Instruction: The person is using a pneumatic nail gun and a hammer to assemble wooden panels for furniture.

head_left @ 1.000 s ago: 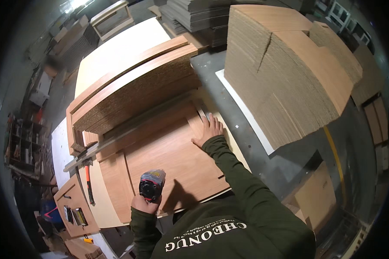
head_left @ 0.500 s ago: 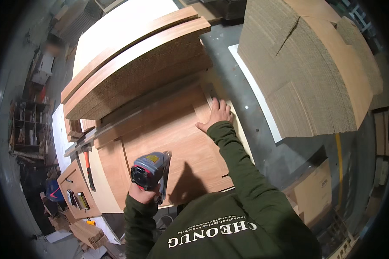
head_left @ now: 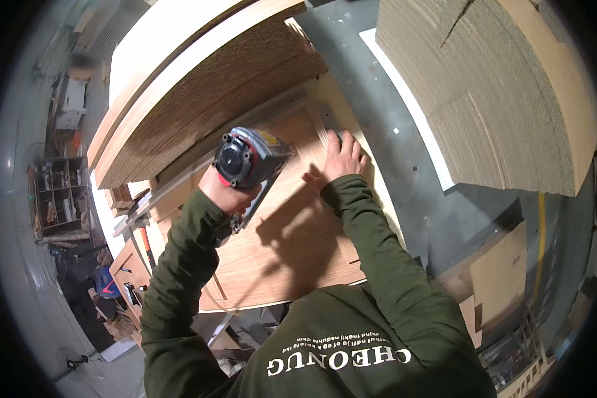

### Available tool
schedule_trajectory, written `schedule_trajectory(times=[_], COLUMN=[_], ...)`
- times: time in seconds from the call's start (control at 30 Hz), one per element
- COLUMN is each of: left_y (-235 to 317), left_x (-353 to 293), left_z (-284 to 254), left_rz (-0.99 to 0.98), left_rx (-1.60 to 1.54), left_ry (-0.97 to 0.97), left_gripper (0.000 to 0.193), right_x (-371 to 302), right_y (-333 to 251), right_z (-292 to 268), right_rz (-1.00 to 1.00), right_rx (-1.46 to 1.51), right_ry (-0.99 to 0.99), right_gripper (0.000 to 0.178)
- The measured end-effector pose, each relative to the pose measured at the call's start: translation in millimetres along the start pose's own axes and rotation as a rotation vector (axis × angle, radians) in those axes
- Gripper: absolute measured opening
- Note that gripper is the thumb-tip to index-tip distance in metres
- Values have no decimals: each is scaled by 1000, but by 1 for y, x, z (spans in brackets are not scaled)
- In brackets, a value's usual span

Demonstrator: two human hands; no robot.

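Note:
My left hand is wrapped round the handle of a grey-and-black nail gun with red trim. The tool is raised over a framed wooden panel, casting a shadow on it. Whether its nose touches the wood I cannot tell. At the panel's far right corner my right hand lies with fingers spread and thumb out, pressing on the frame strip along the edge. It grips nothing that I can see.
Behind the panel rises a stack of thick boards. On the right stands a tall stack of brown sheets. A hammer lies left of the panel, near a smaller framed panel. A compartmented shelf stands far left.
My left hand has lifted the nail gun up and away from me, toward the far side of the panel. My right hand keeps its place at the corner; the view has shifted slightly.

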State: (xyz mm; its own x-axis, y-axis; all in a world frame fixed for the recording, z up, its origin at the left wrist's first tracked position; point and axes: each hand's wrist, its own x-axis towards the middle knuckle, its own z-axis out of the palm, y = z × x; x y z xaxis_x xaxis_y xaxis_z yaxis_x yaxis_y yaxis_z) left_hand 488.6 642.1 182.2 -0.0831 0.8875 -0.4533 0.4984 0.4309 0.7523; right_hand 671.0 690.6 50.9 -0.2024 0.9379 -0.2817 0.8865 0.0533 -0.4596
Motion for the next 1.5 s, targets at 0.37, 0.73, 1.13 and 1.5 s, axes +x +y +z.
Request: schedule_trajectory(times=[0.37,0.73,1.13,1.5], left_y=[-11,2,1,1], left_x=[45,50,47,67], left_z=[14,14,16,19], left_rz=[-124,-188,-126,-102], left_rx=[-28,30,13,34], left_ry=[-83,-91,-93,-149], left_gripper=[17,22,19,36], right_x=[7,1,-2,0], right_y=[14,5,4,4], right_z=[26,-3,-1,8], right_rz=[-41,-4,-29,-19], right_rx=[-8,117,105,153], right_ry=[124,-17,40,59], right_gripper=[92,92,85,93])
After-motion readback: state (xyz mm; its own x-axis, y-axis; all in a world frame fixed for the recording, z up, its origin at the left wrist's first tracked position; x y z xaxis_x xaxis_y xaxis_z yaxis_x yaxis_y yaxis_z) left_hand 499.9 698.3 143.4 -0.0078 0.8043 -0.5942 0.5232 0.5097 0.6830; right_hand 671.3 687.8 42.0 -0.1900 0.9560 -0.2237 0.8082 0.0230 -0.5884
